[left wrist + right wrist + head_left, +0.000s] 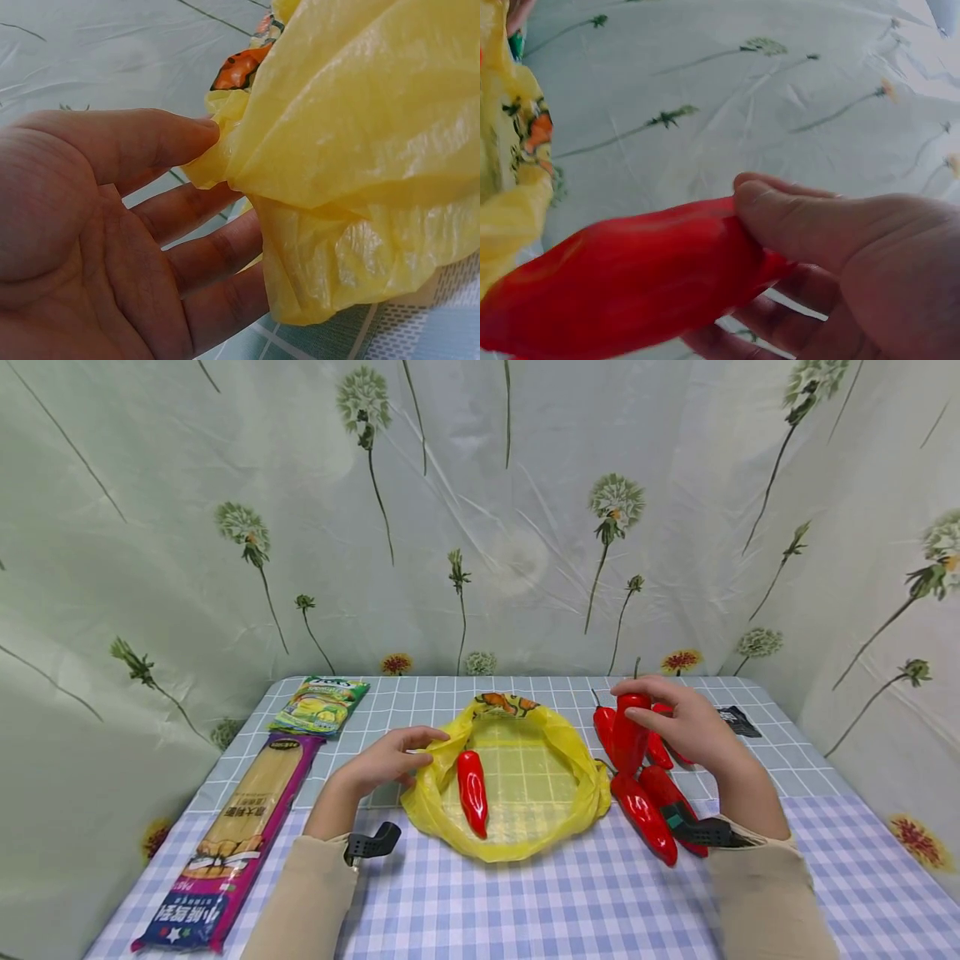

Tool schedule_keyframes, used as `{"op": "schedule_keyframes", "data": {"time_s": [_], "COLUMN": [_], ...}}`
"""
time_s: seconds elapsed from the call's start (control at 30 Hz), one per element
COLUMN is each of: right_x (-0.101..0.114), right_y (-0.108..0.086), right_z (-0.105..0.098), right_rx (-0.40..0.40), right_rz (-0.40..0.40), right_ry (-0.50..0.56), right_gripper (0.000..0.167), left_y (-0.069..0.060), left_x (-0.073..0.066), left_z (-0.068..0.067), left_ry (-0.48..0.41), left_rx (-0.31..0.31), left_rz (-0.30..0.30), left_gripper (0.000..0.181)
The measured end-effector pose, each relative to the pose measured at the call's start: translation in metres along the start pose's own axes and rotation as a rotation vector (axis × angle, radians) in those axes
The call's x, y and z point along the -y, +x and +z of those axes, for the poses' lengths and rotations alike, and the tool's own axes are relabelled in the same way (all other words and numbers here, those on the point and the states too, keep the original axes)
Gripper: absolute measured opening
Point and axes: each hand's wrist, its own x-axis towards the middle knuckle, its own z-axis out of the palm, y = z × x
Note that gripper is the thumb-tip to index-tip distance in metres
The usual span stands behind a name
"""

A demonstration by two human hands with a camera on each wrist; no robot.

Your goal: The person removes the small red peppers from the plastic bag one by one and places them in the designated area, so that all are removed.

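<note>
A yellow plastic bag [517, 852] lies with its mouth spread wide, and one red chili pepper [472, 793] rests inside it. My left hand [390, 758] pinches the bag's left rim; in the left wrist view the thumb lies on the yellow film [360, 105] and the other fingers reach behind it. Over on the right, my right hand [693, 727] holds another red chili pepper [628, 739] by its stem end, the body hanging down. The right wrist view shows this held pepper [630, 277] between thumb and fingers. Several loose chili peppers [643, 818] lie below and around that hand.
At the left lie a long pack of pasta [240, 827] and a green and yellow packet [320, 706]. A small black packet [738, 721] sits at the back right. Behind the checked tablecloth [517, 910] hangs a dandelion-print curtain [525, 527].
</note>
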Motion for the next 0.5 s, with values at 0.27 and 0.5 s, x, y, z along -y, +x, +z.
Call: {"op": "schedule_keyframes", "data": {"time_s": [0.27, 0.5], "right_x": [-0.019, -0.036], "right_y": [-0.008, -0.011], "right_z": [-0.019, -0.026], "right_rx": [0.057, 0.075], "right_rz": [0.037, 0.073], "right_ry": [-0.054, -0.074], "right_gripper": [0.034, 0.035], "left_y": [0.001, 0.0], "left_x": [0.001, 0.001], "left_z": [-0.001, 0.0], "left_ry": [-0.002, -0.004], "left_rx": [-0.011, -0.018], "left_rz": [-0.003, -0.009], "left_gripper": [0.038, 0.037]}}
